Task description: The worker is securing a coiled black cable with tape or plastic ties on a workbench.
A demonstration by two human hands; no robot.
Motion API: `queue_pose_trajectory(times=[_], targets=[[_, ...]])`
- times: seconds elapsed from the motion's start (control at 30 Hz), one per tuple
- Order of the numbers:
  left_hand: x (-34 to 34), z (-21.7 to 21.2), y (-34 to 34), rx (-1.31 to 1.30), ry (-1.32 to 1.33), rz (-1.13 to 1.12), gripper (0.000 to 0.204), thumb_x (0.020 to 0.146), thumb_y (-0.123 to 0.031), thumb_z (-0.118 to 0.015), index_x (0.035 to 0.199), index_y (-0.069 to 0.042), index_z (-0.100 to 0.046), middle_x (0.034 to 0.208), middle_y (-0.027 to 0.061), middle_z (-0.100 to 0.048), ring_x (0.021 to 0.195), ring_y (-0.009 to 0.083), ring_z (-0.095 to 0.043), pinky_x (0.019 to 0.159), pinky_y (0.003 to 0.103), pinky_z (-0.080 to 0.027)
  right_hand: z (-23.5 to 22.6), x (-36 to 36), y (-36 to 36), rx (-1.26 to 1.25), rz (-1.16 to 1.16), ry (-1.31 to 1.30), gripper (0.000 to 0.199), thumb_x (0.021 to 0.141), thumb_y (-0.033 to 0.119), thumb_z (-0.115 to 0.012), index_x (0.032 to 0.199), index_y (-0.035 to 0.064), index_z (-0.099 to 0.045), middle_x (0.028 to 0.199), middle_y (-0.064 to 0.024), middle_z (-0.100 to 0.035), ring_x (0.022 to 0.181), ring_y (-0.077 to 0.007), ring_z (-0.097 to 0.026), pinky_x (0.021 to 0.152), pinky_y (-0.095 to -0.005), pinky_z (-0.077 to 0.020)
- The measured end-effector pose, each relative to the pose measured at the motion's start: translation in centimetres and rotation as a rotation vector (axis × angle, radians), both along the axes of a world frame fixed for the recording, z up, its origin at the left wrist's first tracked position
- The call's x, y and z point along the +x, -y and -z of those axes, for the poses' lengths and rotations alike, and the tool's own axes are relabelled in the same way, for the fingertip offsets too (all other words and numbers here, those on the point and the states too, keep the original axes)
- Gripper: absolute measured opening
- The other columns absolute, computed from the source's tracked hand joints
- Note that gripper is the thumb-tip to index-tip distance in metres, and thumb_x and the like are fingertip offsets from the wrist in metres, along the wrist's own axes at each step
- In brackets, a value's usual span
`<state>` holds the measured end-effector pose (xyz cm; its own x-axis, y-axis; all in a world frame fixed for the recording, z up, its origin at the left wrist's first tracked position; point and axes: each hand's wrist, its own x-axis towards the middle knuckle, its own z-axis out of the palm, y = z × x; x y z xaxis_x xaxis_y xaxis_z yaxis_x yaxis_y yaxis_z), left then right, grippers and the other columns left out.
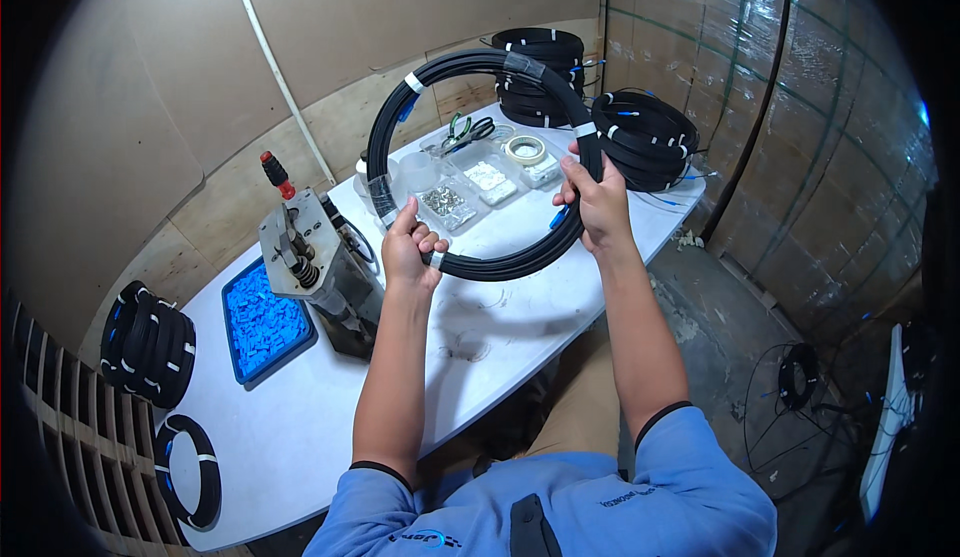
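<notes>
A large coil of black cable [507, 267], bound with white and clear tape bands, is held up above the white table. My left hand [411, 249] grips its lower left side, the fingers wrapped round the cable. On the right side of the ring my right hand [598, 200] is closed on it as well. Blue pieces show on the coil near its upper left and near my right hand. Through the ring I see a clear tray of small metal parts [445, 202], a tray of white pieces [490, 181] and a roll of tape [525, 150].
Left of the coil stands a metal hand press [310, 247] with a red-and-black handle, beside a blue tray [247, 377] of small blue parts. Stacked cable coils [540, 107] [645, 142] sit at the back right. More coils [150, 347] lie at the left. Scissors [470, 135] rest behind the trays.
</notes>
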<state>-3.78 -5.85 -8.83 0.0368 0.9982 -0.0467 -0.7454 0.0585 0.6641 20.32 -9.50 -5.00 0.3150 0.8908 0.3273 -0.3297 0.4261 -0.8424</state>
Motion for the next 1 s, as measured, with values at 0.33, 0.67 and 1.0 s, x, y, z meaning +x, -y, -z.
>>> queue_pose_trajectory(times=[0.33, 0.67, 1.0], targets=[[0.0, -0.9, 1.1, -0.002, -0.031, 0.004, 0.027, 0.094, -0.028, -0.062, 0.077, -0.017, -0.045, 0.051, -0.0080, -0.030, 0.042, 0.0056, -0.033, 0.046, 0.027, -0.037, 1.8, 0.5, -0.7, -0.013, 0.164, 0.155, 0.021, 0.095, 0.020, -0.063, 0.107, 0.0044, -0.055, 0.072, -0.0009, -0.055, 0.055, -0.0085, -0.051, 0.054, -0.0243, -0.0449], [-0.1, -1.3, 1.5, 0.020, -0.089, -0.026, 0.028, 0.095, -0.027, -0.061, 0.075, -0.016, -0.046, 0.052, -0.0080, -0.029, 0.042, 0.0062, -0.031, 0.047, 0.028, -0.036, 2.1, 0.0, -0.4, -0.048, 0.090, 0.023, 0.024, 0.096, 0.027, -0.063, 0.105, 0.0070, -0.053, 0.065, 0.0004, -0.049, 0.054, -0.0111, -0.052, 0.052, -0.0253, -0.0449], [-0.5, -1.3, 1.5, 0.053, -0.128, -0.016, 0.028, 0.093, -0.030, -0.065, 0.077, -0.019, -0.044, 0.053, -0.0088, -0.030, 0.042, 0.0046, -0.033, 0.045, 0.026, -0.036, 2.4, -0.5, 0.3, -0.051, 0.007, -0.154, 0.024, 0.097, 0.025, -0.060, 0.112, 0.0086, -0.050, 0.069, 0.0015, -0.045, 0.056, -0.0105, -0.050, 0.053, -0.0282, -0.0472]])
